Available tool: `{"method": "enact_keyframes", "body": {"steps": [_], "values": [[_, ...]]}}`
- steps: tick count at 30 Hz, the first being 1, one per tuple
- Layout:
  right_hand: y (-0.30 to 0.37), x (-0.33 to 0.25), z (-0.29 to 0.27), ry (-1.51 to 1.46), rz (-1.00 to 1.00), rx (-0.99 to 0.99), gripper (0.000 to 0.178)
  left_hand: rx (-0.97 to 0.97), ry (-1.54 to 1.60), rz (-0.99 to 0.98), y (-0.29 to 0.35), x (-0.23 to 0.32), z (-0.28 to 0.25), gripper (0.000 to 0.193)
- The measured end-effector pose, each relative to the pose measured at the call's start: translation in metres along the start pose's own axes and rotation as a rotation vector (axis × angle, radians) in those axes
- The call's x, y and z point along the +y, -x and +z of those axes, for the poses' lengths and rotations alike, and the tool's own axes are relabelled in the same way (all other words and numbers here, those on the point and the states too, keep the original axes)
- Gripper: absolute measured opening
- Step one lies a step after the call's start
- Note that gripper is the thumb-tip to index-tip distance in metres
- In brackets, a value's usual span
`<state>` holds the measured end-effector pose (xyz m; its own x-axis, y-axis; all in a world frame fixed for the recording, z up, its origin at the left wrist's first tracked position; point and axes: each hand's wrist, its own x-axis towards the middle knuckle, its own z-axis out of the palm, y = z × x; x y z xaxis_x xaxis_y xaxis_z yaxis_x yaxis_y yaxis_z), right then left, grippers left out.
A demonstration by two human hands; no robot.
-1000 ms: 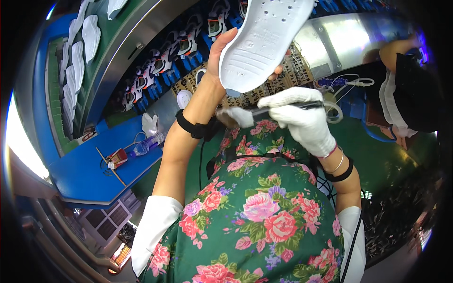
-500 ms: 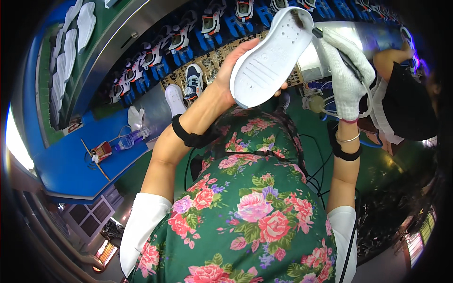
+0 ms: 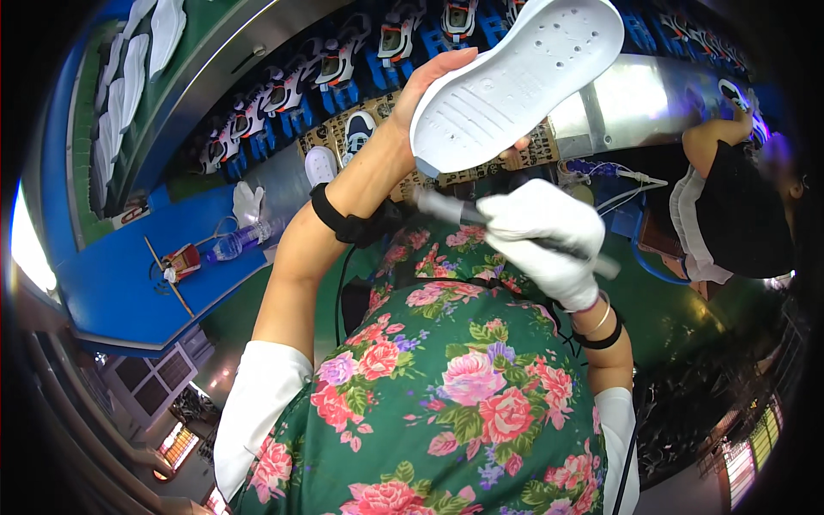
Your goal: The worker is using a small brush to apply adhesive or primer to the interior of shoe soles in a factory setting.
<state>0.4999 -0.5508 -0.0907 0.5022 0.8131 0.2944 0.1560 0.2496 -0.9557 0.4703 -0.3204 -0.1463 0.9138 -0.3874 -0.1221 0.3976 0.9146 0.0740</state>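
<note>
My left hand (image 3: 414, 112), bare, grips a white shoe sole (image 3: 502, 99) by its left edge, fingertips showing beneath it. The sole's inner face is toward me, with small holes at the upper end and raised lines in the middle. In a white knit glove, my right hand (image 3: 549, 236) is closed around a brush (image 3: 446, 206), smeared by motion. The brush is below the sole, apart from it, over my flowered apron.
A shoe (image 3: 359, 133) and another white sole (image 3: 321, 165) lie on the bench beyond my left forearm. Shoes on blue holders (image 3: 336, 69) line the back. At left is a blue table (image 3: 112, 283) with a bottle (image 3: 233, 244). A person in black (image 3: 730, 197) works at right.
My right hand has drawn the brush down and left, away from the sole's upper end. The sole has moved slightly up and right and is tilted more to the right.
</note>
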Motion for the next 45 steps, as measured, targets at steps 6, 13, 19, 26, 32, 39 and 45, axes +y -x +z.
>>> {"method": "enact_keyframes", "body": {"steps": [6, 13, 19, 26, 32, 39, 45], "values": [[-0.01, -0.005, -0.012, -0.059, 0.216, 0.314, 0.018, 0.071, -0.163, 0.046, 0.0, -0.004, 0.009, 0.087], [0.015, 0.0, -0.027, -1.049, 0.284, 0.365, 0.017, -0.023, -0.095, 0.177, -0.01, 0.0, 0.03, 0.087], [0.024, -0.003, -0.047, -0.864, 0.281, 0.655, 0.019, -0.488, -0.307, 0.306, -0.037, 0.069, 0.09, 0.11], [0.031, 0.02, -0.028, -0.702, 0.385, 0.779, 0.017, -0.167, 0.201, 0.675, -0.079, 0.172, 0.105, 0.089], [0.051, 0.025, -0.033, -0.662, 0.43, 0.856, 0.017, 0.134, -0.075, 0.752, -0.125, 0.134, 0.121, 0.078], [0.058, 0.031, -0.052, -0.718, 0.418, 0.865, 0.017, 1.014, -2.111, 1.216, -0.281, 0.203, 0.125, 0.081], [0.066, 0.025, -0.067, -0.729, 0.433, 0.925, 0.016, 1.021, -2.216, 1.251, -0.308, 0.238, 0.117, 0.057]]}}
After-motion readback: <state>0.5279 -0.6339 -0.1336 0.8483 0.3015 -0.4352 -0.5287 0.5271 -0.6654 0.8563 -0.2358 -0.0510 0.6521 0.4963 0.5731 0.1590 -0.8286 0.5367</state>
